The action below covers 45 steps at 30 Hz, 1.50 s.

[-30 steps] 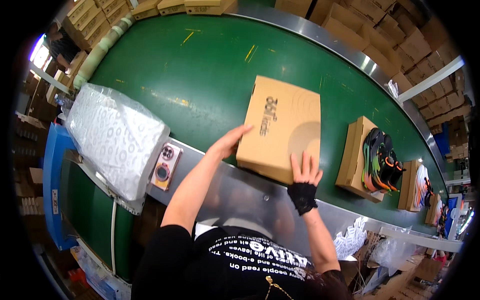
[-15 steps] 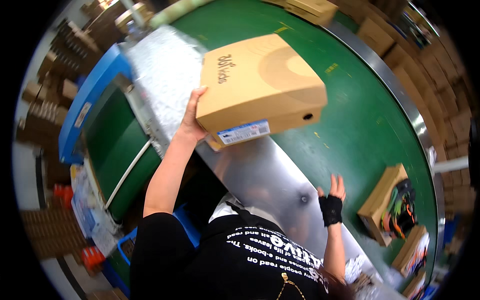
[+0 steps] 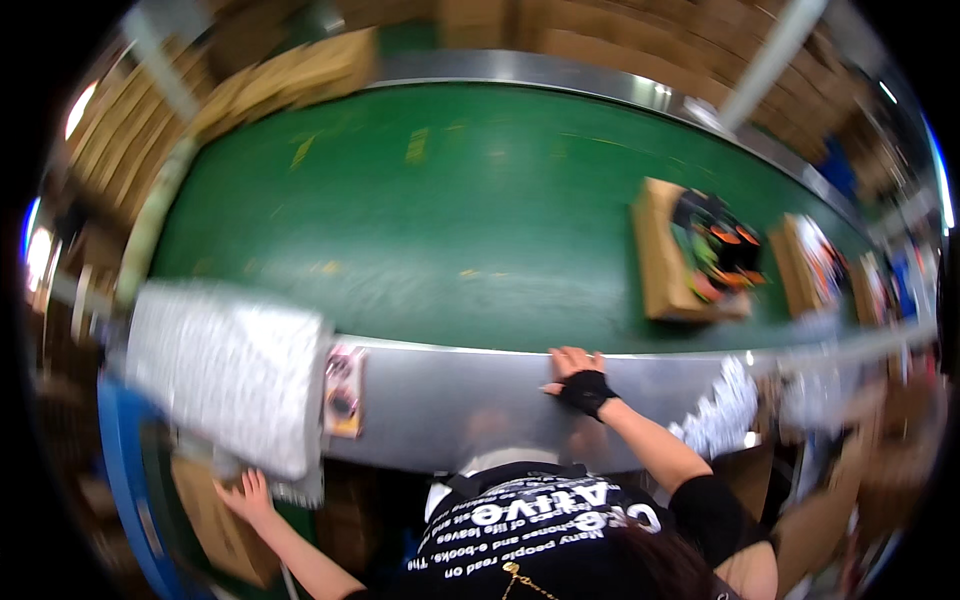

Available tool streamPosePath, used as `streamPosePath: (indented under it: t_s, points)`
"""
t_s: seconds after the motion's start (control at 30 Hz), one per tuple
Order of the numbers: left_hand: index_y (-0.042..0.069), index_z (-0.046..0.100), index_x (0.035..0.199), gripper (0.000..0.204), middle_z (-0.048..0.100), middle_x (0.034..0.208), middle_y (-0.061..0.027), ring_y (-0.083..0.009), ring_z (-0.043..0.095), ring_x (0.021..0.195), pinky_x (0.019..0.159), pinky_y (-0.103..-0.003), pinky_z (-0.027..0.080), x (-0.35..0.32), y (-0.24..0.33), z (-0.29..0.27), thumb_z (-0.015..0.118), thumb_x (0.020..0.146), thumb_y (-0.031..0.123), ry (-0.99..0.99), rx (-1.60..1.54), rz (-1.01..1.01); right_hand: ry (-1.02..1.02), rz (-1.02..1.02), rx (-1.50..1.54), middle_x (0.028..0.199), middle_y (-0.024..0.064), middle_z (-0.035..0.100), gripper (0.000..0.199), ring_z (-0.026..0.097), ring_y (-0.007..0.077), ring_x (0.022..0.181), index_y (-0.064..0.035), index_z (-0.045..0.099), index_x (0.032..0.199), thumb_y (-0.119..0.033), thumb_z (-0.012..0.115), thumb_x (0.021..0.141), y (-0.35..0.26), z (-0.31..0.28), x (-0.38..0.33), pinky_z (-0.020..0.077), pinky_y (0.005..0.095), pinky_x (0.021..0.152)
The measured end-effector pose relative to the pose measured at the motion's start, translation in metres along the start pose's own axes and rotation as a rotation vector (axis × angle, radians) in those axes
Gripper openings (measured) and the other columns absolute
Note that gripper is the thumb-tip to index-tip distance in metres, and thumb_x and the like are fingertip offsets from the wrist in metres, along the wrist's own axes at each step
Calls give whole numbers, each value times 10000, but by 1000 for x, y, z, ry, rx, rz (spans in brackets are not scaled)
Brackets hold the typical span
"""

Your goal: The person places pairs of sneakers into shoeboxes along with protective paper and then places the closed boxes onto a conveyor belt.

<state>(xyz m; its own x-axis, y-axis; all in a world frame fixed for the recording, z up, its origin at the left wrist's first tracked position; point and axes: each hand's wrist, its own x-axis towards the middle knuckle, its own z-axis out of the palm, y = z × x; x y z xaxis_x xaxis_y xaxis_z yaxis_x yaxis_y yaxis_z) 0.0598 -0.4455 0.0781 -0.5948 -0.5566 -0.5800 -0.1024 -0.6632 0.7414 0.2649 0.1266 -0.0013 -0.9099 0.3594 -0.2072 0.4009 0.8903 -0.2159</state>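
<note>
Stacked cardboard cartons (image 3: 120, 150) ring a curved green conveyor belt (image 3: 460, 220) under bright light.

One head-worn fisheye view looks steeply down from above the person's chest — near the steel ledge (image 3: 450, 400), the green conveyor belt (image 3: 480, 220) stretching far. Edges bend and blur toward the rim.

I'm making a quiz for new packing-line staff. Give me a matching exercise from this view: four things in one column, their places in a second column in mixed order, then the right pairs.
Things:
1. left hand
2. right hand
3. open shoe box
4. white padded sheet

Places:
A. on the green belt, right side
B. on the metal ledge at the belt's near edge
C. draped over the ledge's left end
D. low at the left, on a brown box

Pairs: 1-D, 2-B, 3-A, 4-C
</note>
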Motion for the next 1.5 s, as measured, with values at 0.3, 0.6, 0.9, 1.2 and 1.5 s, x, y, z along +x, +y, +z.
streamPosePath:
  t_s: [0.3, 0.6, 0.9, 1.2, 1.5]
  points:
    - [51, 292, 1254, 518, 389, 1209, -127, -277, 423, 1058, 869, -385, 355, -80, -168, 150, 479, 837, 296, -622, 435, 55, 742, -16, -57, 1156, 127, 436, 404, 377, 295, 1103, -125, 557, 925, -300, 667, 578, 65, -53, 1, 288, 499, 845]
    - [76, 473, 1041, 342, 525, 935, -63, -192, 514, 854, 685, -310, 408, -132, -230, 140, 557, 792, 296, -920, 848, 313, 225, 451, -184, 1212, 184, 410, 628, 294, 331, 1188, -228, 496, 1143, -509, 628, 597, 217, -202, -26, 85, 615, 950]
    - [90, 523, 942, 243, 551, 837, -28, -165, 530, 756, 642, -297, 415, -117, -232, 107, 560, 796, 280, -894, 840, 281, 193, 294, 51, 972, 168, 580, 646, 538, 270, 928, -48, 614, 948, -577, 622, 577, 188, -262, -10, 351, 331, 872]
    - [31, 522, 1033, 257, 560, 933, -53, -139, 529, 833, 695, -268, 416, -265, -231, 165, 516, 836, 197, -1137, 772, 292, 171, -424, -85, 543, 64, 528, 402, 546, 173, 532, -74, 574, 588, -469, 616, 646, 66, -235, -42, 415, 295, 520]
    - [-32, 543, 900, 250, 532, 935, -193, -311, 525, 819, 831, -323, 401, -327, -324, 180, 577, 791, 191, -1952, 1161, 844, 240, -785, -112, 651, 85, 571, 272, 527, 247, 689, -130, 602, 608, -389, 633, 533, 3, -62, -44, 332, 441, 804]
